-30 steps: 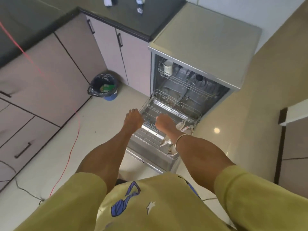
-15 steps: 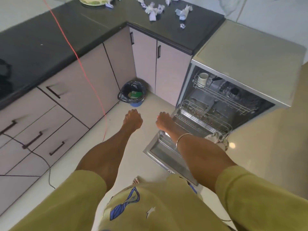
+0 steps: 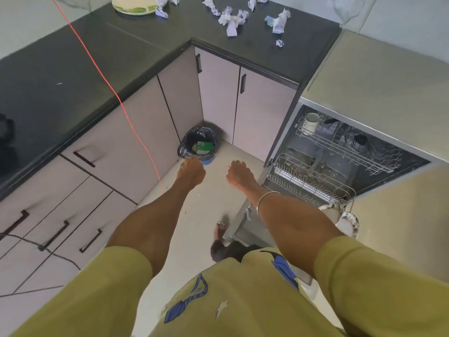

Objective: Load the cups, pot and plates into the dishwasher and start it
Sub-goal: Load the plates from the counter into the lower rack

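The dishwasher (image 3: 379, 76) stands open at the right, its door (image 3: 245, 222) folded down. A white cup (image 3: 311, 122) sits in the upper rack (image 3: 340, 147). The lower rack (image 3: 308, 181) is pulled out, with patterned plates (image 3: 340, 215) at its near end. A plate (image 3: 132, 7) lies on the dark counter far left. My left hand (image 3: 190, 170) and my right hand (image 3: 239, 175) hang over the floor, left of the dishwasher, fingers loosely curled, holding nothing.
A lined bin (image 3: 199, 144) stands in the cabinet corner just beyond my left hand. Crumpled papers (image 3: 230, 19) litter the black counter (image 3: 73, 76). A red cord (image 3: 116, 98) runs down from the counter to the floor. Drawers (image 3: 60, 215) line the left.
The view has swung left, away from the dishwasher. Both hands left the lower rack and now hang over the bare floor near the bin.
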`<state>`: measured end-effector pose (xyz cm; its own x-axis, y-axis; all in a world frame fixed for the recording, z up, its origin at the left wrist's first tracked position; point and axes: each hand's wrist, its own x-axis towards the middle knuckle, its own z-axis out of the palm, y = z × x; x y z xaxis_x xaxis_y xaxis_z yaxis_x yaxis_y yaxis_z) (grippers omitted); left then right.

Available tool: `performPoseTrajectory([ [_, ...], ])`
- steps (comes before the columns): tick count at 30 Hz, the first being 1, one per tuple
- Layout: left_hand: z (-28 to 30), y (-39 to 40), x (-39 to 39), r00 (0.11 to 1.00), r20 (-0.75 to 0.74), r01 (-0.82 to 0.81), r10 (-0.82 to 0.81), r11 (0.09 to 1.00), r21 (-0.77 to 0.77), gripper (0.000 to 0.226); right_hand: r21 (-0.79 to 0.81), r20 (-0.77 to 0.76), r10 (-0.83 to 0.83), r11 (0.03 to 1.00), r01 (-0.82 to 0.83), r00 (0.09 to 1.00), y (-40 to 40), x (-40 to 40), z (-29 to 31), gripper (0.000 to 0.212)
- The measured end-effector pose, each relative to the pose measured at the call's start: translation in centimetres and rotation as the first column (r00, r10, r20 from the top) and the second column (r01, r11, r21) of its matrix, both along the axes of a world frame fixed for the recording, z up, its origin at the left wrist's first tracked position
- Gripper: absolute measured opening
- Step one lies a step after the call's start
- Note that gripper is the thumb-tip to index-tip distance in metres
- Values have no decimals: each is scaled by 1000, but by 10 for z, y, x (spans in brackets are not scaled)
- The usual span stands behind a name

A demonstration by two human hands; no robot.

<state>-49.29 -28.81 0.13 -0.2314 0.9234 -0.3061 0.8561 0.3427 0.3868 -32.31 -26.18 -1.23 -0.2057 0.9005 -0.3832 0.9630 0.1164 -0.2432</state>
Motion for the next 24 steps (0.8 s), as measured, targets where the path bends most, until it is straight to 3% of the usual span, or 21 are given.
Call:
performPoseTrajectory([
  [10,14,134,-44,993,-65,101,-99,995,27,34,-23,-20,-80,997,80,997,134,-42,-7,45],
  [13,14,184,-57,999,13,32,-32,999,41,33,26,-56,-75,997,77,996,178,-53,5,43],
  [24,29,310,-63,986,-20,169,-168,974,151,33,185,-80,-41,981,55,996,305,-59,28,37],
])
